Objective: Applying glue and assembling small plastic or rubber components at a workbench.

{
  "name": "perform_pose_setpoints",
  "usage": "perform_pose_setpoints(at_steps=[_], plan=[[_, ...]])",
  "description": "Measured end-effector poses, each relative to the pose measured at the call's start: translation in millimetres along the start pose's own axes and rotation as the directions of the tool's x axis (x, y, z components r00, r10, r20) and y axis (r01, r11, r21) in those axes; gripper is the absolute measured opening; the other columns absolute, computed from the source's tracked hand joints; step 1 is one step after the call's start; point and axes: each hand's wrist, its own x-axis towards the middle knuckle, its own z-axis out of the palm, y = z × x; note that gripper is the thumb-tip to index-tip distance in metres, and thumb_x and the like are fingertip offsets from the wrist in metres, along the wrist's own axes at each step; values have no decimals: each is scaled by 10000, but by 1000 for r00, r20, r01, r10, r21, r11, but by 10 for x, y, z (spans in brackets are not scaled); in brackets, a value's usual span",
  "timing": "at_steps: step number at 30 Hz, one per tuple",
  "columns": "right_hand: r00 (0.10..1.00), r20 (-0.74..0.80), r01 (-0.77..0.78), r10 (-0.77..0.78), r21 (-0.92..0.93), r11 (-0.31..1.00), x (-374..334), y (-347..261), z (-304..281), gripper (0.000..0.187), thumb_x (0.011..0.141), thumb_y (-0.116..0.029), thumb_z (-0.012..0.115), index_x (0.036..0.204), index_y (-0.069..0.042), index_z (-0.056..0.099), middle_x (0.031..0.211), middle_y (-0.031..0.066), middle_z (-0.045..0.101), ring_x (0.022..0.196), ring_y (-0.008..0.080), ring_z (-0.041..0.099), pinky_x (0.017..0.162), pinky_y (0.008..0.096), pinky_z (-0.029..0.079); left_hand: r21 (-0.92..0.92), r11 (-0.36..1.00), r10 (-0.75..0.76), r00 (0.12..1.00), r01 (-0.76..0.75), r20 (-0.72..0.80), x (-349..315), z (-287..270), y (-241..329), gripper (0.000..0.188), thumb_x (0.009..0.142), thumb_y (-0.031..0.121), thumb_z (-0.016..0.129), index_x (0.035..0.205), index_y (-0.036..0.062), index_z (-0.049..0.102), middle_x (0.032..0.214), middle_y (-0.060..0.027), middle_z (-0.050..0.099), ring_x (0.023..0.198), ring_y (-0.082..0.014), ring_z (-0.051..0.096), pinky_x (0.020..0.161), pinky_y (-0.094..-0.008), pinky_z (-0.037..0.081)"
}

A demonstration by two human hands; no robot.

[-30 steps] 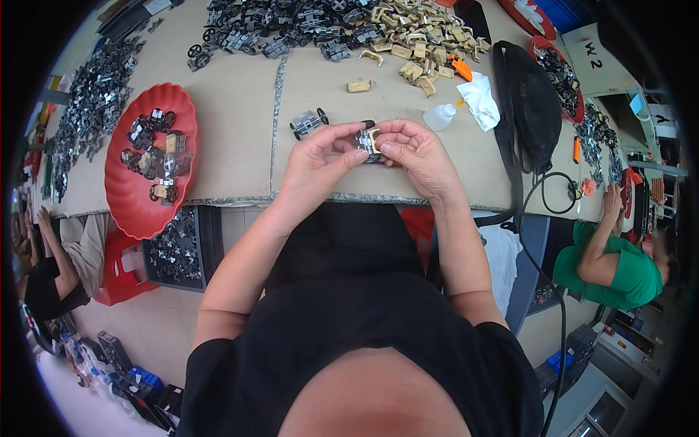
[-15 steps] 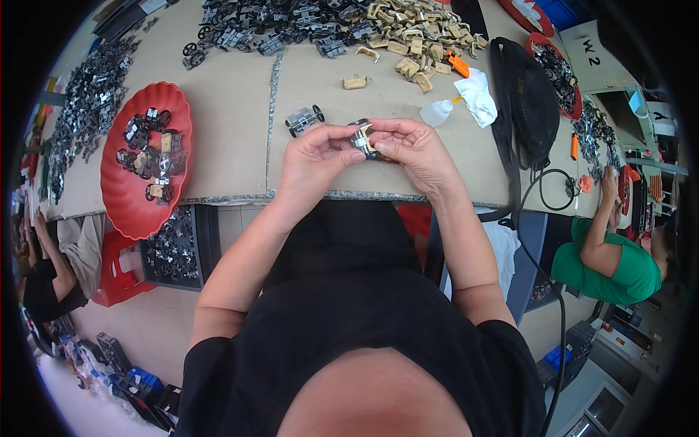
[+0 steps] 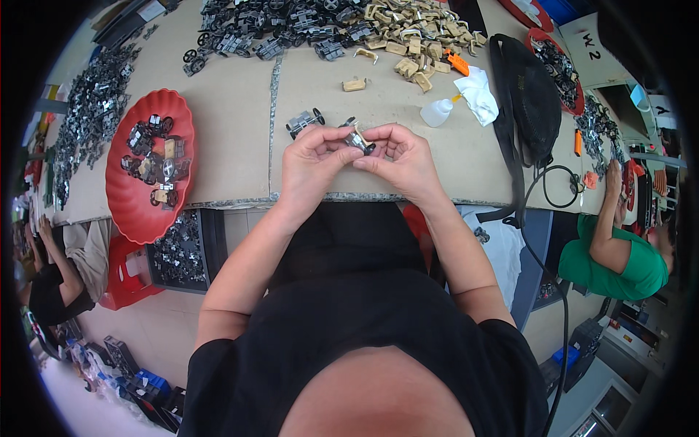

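Between my hands, just above the table, is a small dark toy car chassis [image 3: 358, 140] with a tan piece on its right side and black wheels. My left hand [image 3: 313, 164] pinches its left side between thumb and fingers. The curled fingers of my right hand [image 3: 402, 159] close round the tan end, the index fingertip at the tan piece and the thumb below. Beyond my left hand another wheeled chassis [image 3: 304, 122] lies on the table. Farther off is a single tan piece [image 3: 354, 85].
A red scalloped tray [image 3: 149, 218] with several assembled chassis stands at left. Chassis [image 3: 291, 29] and tan pieces [image 3: 419, 44] are heaped at the back. A white bottle [image 3: 437, 113], a tissue [image 3: 478, 96] and a black bag [image 3: 531, 102] lie right. Co-workers sit on both sides.
The chassis has been tilted in my hands. My right thumb has slid off its face and down, while the left hand keeps its pinch.
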Motion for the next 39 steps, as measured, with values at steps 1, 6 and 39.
perform_pose_setpoints(at_steps=[1, 6, 39], plan=[[1000, -9, 2, -2, -10, 1000, -1, 16, -8, 311, 679, 36, 710, 963, 37, 583, 812, 24, 587, 686, 42, 500, 612, 178, 427, 1, 1000, 8, 1000, -8, 5, -4, -2, 4, 243, 760, -70, 630, 998, -38, 590, 942, -56, 494, 816, -139, 619, 769, -221, 509], [1000, -19, 23, -24, -61, 998, 4, 34, -43, 304, 669, 11, 716, 946, 26, 593, 815, 19, 586, 688, 48, 494, 615, 183, 416, 72, 996, -62, 998, 62, 4, -28, -4, 87, 268, 770, -56, 624, 1034, -34, 583, 965, -60, 498, 797, -145, 619, 741, -229, 524], [965, 201, -232, 170, 345, 910, 74, -42, -149, 402, 805, 19, 592, 1184, 42, 462, 959, 100, 583, 791, 145, 610, 734, 252, 521, 13, 1000, 10, 993, -12, 120, -43, -96, 178, 416, 797, -67, 586, 1181, -46, 428, 1162, -147, 504, 1050, -198, 532, 925, -303, 439]])
